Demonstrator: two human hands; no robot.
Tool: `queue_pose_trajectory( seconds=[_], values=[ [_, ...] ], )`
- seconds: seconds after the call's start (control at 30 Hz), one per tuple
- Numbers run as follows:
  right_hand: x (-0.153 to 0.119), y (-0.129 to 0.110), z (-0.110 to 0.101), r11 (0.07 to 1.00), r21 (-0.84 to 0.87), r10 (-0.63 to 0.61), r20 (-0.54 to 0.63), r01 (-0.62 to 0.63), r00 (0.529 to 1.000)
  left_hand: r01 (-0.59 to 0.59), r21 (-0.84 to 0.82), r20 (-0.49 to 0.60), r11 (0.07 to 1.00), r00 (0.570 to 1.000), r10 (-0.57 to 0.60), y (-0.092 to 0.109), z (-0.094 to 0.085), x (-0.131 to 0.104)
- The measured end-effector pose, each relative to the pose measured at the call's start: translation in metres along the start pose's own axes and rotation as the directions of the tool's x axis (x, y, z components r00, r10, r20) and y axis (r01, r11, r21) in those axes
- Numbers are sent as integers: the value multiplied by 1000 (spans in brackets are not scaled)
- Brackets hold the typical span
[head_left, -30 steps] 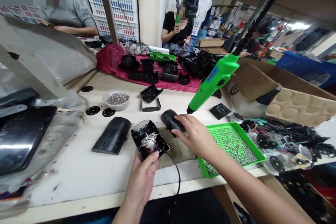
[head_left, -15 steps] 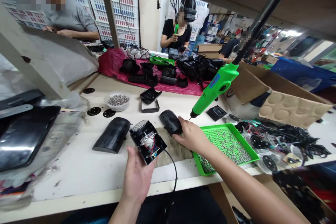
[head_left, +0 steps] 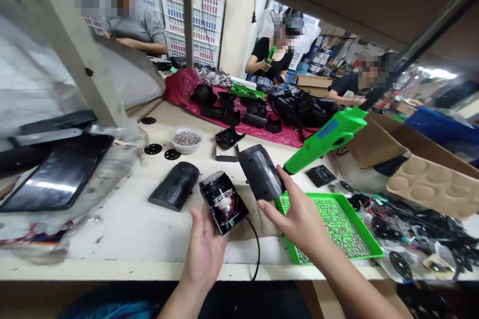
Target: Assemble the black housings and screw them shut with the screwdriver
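Note:
My left hand [head_left: 205,251] supports an opened black housing [head_left: 220,203] from below, the thumb standing away from it. Inside show a small motor [head_left: 225,204] and coloured wires, and a black cable [head_left: 258,246] runs out of the housing toward the table edge. Between thumb and fingers, my right hand [head_left: 299,214] grips a curved black cover [head_left: 261,172], raised to the right of the housing. A similar black cover [head_left: 175,185] lies on the table to the left. The green electric screwdriver [head_left: 324,139] hangs just beyond my right hand; its tip is hidden.
A green tray [head_left: 374,255] of screws lies at the right, partly under my right forearm. Farther back are a tub [head_left: 186,149] of small metal parts, black discs [head_left: 153,149] and a cardboard box [head_left: 426,179]. People work across the table.
My right hand has lifted the curved cover off the table and brought it up near the housing. My left hand still holds the housing. The camera view has shifted.

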State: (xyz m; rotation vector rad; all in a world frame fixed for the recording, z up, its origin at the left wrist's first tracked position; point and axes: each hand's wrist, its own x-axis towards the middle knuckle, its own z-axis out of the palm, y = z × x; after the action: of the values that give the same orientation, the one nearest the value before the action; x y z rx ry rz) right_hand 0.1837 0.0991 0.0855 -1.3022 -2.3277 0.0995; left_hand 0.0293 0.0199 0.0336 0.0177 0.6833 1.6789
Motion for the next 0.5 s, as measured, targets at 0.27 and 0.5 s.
queue_pose_trajectory(
  seconds=[0.27, 0.5],
  values=[
    [-36, -36, 16, 973, 115, -196, -32, 198, 980, -21, -28, 29, 999, 999, 22, -7, -4, 2],
    [-29, -40, 30, 983, 94, -160, 29, 157, 987, 15, -14, 29, 1000, 999, -14, -8, -8, 1]
  ],
)
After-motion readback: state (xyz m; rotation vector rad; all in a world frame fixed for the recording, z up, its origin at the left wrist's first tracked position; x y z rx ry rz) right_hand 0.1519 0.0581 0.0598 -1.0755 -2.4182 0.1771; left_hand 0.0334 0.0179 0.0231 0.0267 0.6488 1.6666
